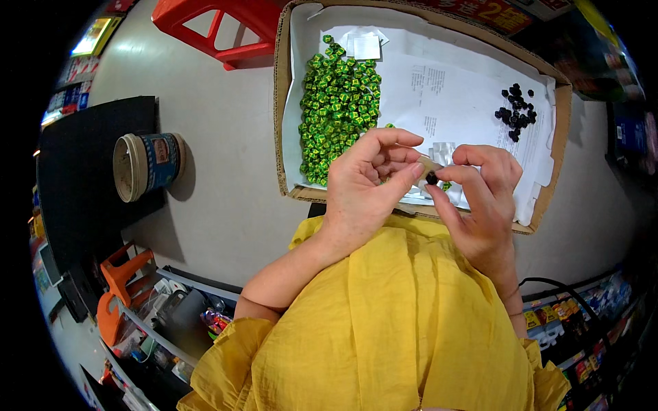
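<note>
Both hands meet above the near side of a shallow cardboard box point(280, 116) lined with white paper. Between the thumb and fingers of my right hand point(485, 209) is a small black many-sided die point(431, 178). My left hand point(360, 195) pinches a small tan, flat piece point(430, 164) right against that die; its kind is not clear. To the left in the box lies a heap of green-and-black many-sided dice point(339, 103). A smaller group of black dice point(515, 116) is spread at the right. Small silvery sheets point(444, 151) lie partly hidden beneath my hands.
A red plastic stool point(229, 31) stands beyond the box's far left corner. At the left, a bucket point(159, 164) sits next to a black panel point(96, 137). An orange plastic object point(120, 291) and shelves of packaged goods point(576, 318) flank me nearer by.
</note>
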`<action>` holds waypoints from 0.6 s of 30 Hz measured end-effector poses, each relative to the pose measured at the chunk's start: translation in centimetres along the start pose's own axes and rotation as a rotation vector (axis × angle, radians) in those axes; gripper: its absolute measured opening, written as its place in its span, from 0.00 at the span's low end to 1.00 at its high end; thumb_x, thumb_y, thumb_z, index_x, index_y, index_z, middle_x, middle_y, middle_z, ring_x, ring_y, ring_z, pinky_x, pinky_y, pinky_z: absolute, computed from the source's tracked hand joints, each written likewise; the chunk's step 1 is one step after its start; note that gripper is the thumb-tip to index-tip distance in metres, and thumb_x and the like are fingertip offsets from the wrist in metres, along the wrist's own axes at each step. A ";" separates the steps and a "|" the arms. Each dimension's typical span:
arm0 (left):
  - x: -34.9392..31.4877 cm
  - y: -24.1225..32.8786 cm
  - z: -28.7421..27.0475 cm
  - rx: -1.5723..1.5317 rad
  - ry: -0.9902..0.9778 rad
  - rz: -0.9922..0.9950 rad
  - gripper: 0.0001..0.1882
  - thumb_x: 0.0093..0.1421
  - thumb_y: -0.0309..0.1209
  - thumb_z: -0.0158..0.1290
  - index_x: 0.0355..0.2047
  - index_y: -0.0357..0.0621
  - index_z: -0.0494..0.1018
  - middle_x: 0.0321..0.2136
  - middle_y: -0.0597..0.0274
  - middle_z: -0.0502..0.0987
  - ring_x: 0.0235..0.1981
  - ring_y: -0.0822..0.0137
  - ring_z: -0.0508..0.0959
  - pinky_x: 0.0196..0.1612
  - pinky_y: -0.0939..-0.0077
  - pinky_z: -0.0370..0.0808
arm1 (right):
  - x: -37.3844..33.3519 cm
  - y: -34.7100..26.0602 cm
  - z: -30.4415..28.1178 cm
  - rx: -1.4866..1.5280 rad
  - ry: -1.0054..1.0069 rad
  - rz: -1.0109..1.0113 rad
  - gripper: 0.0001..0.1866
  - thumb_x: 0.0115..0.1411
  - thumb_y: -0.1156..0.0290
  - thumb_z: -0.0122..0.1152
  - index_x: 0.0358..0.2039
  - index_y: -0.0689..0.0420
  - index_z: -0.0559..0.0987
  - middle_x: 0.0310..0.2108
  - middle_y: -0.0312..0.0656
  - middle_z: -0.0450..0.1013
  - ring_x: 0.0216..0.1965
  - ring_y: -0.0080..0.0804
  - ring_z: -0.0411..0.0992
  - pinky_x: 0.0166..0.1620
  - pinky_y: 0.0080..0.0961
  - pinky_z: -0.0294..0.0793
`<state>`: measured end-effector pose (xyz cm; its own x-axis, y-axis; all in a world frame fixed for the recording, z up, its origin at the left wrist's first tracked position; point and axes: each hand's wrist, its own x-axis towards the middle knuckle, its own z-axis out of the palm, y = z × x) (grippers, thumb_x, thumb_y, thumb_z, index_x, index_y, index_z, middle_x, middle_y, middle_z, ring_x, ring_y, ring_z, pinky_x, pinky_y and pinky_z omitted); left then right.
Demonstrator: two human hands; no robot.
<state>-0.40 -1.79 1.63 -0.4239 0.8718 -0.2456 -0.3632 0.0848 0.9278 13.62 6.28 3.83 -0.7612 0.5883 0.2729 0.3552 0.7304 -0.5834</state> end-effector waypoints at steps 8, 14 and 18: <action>0.0 -0.1 -0.1 0.016 -0.036 0.026 0.15 0.52 0.17 0.54 0.41 0.32 0.67 0.35 0.58 0.73 0.36 0.72 0.75 0.40 0.82 0.74 | 0.1 -0.3 0.3 -0.059 0.020 0.015 0.15 0.39 0.78 0.66 0.28 0.54 0.73 0.33 0.37 0.65 0.38 0.32 0.63 0.45 0.30 0.55; 0.0 0.0 -0.2 0.030 -0.067 0.048 0.17 0.50 0.15 0.55 0.41 0.31 0.67 0.35 0.57 0.73 0.37 0.72 0.74 0.41 0.81 0.74 | 0.0 0.0 0.7 -0.059 0.038 -0.015 0.15 0.39 0.74 0.66 0.28 0.53 0.71 0.35 0.36 0.65 0.38 0.32 0.63 0.45 0.32 0.52; 0.0 0.3 -0.3 0.031 -0.078 0.016 0.17 0.49 0.15 0.56 0.41 0.31 0.67 0.35 0.57 0.73 0.37 0.72 0.74 0.41 0.81 0.74 | 0.1 0.2 0.9 -0.050 0.074 -0.028 0.14 0.39 0.73 0.67 0.27 0.53 0.72 0.34 0.35 0.65 0.36 0.32 0.63 0.45 0.32 0.52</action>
<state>-0.73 -1.90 1.88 -0.3629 0.9080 -0.2095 -0.3305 0.0848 0.9400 13.13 6.14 3.08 -0.7298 0.5899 0.3457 0.3620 0.7623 -0.5365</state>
